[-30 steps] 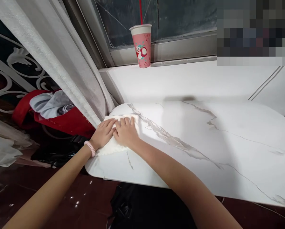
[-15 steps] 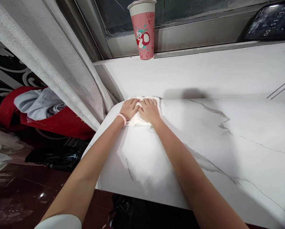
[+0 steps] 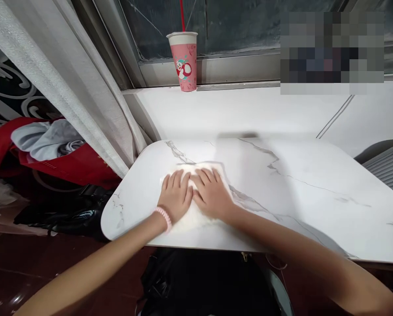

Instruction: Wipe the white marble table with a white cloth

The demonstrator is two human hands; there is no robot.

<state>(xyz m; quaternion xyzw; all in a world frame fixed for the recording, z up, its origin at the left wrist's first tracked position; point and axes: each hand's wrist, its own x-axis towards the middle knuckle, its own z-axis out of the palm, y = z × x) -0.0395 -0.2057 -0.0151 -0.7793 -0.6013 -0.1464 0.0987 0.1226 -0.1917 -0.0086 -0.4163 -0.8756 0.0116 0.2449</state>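
Observation:
A white cloth (image 3: pixel 190 221) lies spread on the white marble-patterned table (image 3: pixel 269 184), close to its front edge. Flat on the cloth's left half rests my left hand (image 3: pixel 176 195), fingers stretched out, with a pink coil band (image 3: pixel 163 218) at the wrist. My right hand (image 3: pixel 212 193) presses on the right half, its fingers also extended. The two thumbs nearly meet in the middle. Neither hand grips the cloth; both lie on top of it and cover part of it.
A pink paper cup (image 3: pixel 185 63) with a red straw stands on the window ledge behind the table. A pale curtain (image 3: pixel 94 74) hangs at the left, beside a red bag (image 3: pixel 74 166) of clothes. A grey ridged object (image 3: pixel 389 169) is at the right edge.
Both hands have slid the cloth from the table's back edge towards me, near the front edge. The view has shifted, so more of the table's right side shows.

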